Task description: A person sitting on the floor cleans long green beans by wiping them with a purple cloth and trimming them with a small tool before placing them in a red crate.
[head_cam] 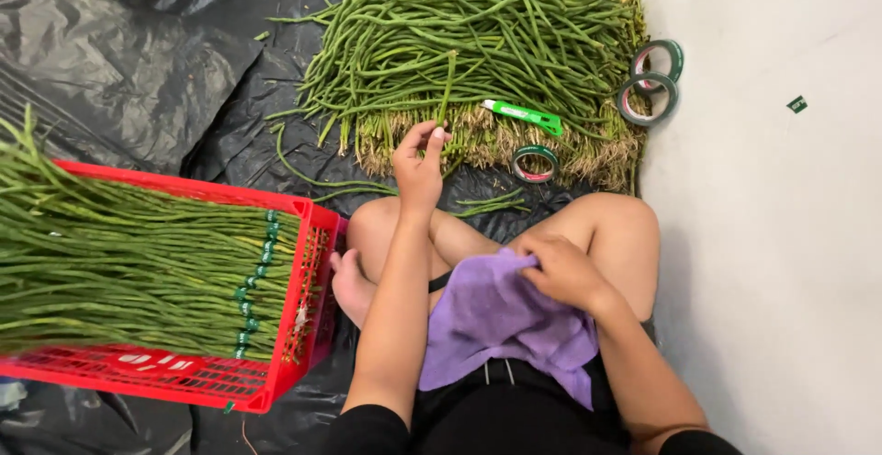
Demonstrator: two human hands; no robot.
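Note:
I sit cross-legged on black plastic sheeting. My left hand (420,166) reaches forward and pinches the end of a single long green bean (446,92) at the near edge of a big loose pile of long beans (459,42). My right hand (560,271) rests on my lap, fingers closed on a purple cloth (491,322) spread over my thighs. A green utility knife (524,116) lies on the pile's near edge, just right of my left hand.
A red plastic crate (303,326) at my left holds bundled long beans (129,262) tied with green tape. Three green tape rolls lie nearby: one (535,163) by my knee, two (650,83) at the pile's right. A pale wall (781,235) stands on the right.

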